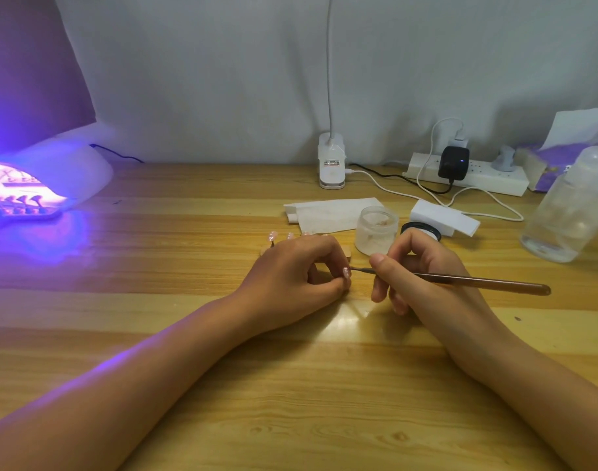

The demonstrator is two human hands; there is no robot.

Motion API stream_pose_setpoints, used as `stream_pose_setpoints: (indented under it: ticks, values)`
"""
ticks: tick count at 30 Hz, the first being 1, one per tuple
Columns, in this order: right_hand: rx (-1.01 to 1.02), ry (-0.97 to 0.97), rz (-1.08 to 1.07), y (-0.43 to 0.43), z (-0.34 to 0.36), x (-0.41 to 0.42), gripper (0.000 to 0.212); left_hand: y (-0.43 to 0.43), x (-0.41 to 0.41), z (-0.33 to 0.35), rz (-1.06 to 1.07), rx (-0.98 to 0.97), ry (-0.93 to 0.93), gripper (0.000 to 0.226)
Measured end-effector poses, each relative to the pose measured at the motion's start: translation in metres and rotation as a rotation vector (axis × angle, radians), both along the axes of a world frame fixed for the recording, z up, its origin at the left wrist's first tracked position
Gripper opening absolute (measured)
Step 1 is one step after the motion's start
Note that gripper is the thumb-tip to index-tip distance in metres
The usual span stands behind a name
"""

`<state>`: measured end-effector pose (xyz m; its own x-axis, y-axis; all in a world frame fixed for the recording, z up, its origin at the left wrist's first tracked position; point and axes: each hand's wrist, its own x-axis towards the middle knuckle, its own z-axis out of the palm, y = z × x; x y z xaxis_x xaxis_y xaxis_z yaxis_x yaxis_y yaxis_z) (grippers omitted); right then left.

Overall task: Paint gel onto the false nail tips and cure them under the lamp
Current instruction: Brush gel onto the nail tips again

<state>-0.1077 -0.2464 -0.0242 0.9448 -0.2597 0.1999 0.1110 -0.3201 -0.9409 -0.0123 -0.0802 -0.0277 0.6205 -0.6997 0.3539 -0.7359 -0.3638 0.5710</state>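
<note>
One tip [346, 272] in work, is it? Where?

Yes. It is pinched in the curled fingers [328, 287] of the left hand [297, 270], low over the bench [188, 385]. The right hand [416, 270] pinches the brush [477, 283] near its front, and the brush end touches that tip. Spare tips [280, 236] stand on a rack [264, 250] just behind the left hand. A batch [22, 200] sits under the lit lamp [69, 171], far left.

What could spoil it?

Flooding first, I'd judge. Too much gel on the brush would run over the tip's edge and onto the fingers holding it. A slack pinch would let the small tip twist under the stroke and smear. The jar [376, 229] and black pot [421, 229] stand just beyond the right hand, so a careless swing of the handle could knock them. The lamp's violet glow spills across the bench, and gel left uncovered near it might begin to harden, though that is only a guess.

Any writing to read?

Little. The white clip base [331, 164] carries a small label, too blurred to read. The purple pack [556, 164] at right shows print, too small to tell. Nothing legible shows on jar, pot or bottle [569, 205].
</note>
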Motion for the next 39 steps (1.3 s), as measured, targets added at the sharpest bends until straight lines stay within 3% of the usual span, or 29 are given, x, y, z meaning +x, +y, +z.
stream_pose_setpoints:
  ticks: [16, 27, 39]
  values:
    - [-0.059, 0.049, 0.061, 0.0015, 0.0006, -0.0002, 0.013, 0.0003, 0.0021, -0.0016, -0.010, -0.001, 0.009, 0.024]
    - [-0.034, 0.021, 0.043, 0.0009, 0.0005, 0.0003, 0.021, -0.0003, 0.0015, -0.0008, -0.013, -0.011, 0.012, 0.018]
    - [-0.028, 0.035, 0.055, 0.0011, 0.0003, 0.0001, 0.013, 0.0006, 0.0011, -0.0004, -0.009, -0.002, -0.006, 0.022]
